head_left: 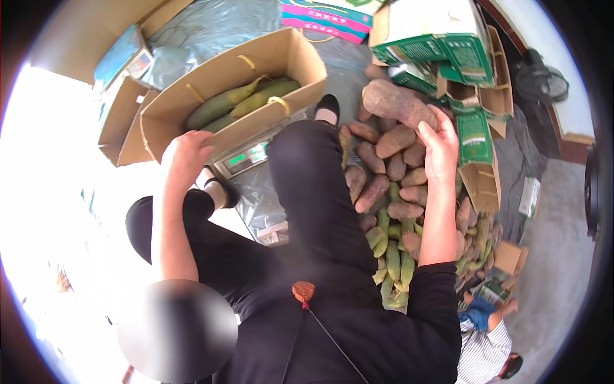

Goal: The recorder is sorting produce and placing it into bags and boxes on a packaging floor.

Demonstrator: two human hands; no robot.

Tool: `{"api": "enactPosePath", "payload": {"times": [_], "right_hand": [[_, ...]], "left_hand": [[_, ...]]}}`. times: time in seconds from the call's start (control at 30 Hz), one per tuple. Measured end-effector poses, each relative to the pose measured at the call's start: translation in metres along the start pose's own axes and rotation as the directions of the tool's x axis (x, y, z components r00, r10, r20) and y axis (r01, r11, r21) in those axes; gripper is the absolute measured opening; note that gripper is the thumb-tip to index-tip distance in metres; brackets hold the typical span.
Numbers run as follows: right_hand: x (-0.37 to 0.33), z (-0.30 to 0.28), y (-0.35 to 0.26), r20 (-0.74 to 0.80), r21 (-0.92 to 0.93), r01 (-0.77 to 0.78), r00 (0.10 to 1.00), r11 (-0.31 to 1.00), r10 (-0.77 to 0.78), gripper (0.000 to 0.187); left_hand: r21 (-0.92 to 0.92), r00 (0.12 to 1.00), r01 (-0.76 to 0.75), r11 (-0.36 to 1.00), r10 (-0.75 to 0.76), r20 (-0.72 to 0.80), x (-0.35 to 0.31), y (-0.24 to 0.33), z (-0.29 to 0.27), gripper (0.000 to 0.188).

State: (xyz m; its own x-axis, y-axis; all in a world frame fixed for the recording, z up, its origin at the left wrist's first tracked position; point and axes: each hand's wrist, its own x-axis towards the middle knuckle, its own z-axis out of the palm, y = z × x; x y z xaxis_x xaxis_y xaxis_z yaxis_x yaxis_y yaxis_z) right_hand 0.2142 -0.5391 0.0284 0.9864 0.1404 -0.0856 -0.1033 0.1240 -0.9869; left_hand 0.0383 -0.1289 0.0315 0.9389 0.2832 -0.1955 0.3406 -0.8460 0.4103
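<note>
In my right hand is a large, reddish-brown sweet potato, gripped by its near end and raised over a heap of similar sweet potatoes. My left hand is empty, its fingers loosely bent and apart, beside the near left side of an open brown carton. Whether the fingertips touch the cardboard is hard to tell. Several long green radishes lie inside the carton, which has cord handles. It sits on a digital scale with a lit green display.
Green radishes are piled nearer me on the right. Green and white cartons stand at the far right, near a black fan. A pink and blue box is at the back. Another person is at the lower right.
</note>
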Motion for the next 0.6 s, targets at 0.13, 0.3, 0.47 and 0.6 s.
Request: {"api": "enactPosePath", "payload": {"times": [0.13,0.3,0.47,0.6], "right_hand": [[0.027,0.080,-0.016,0.194,-0.010,0.090,0.977,0.996,-0.086,0.045],[0.045,0.161,-0.004,0.380,-0.022,0.093,0.922,0.995,-0.078,0.042],[0.045,0.229,0.021,0.599,-0.168,0.183,0.799,0.969,-0.047,0.046],[0.039,0.247,0.028,0.661,-0.334,0.373,0.747,0.866,-0.067,0.048]], "left_hand": [[-0.018,1.000,0.006,1.000,-0.007,-0.027,-0.005,-0.003,-0.001,0.027],[-0.027,0.999,0.027,0.999,-0.028,-0.020,-0.005,-0.004,-0.004,0.027],[0.000,1.000,-0.009,1.000,0.009,0.011,-0.001,-0.008,-0.006,0.025],[-0.005,1.000,-0.007,1.000,0.007,-0.014,-0.001,-0.008,-0.006,0.024]]}}
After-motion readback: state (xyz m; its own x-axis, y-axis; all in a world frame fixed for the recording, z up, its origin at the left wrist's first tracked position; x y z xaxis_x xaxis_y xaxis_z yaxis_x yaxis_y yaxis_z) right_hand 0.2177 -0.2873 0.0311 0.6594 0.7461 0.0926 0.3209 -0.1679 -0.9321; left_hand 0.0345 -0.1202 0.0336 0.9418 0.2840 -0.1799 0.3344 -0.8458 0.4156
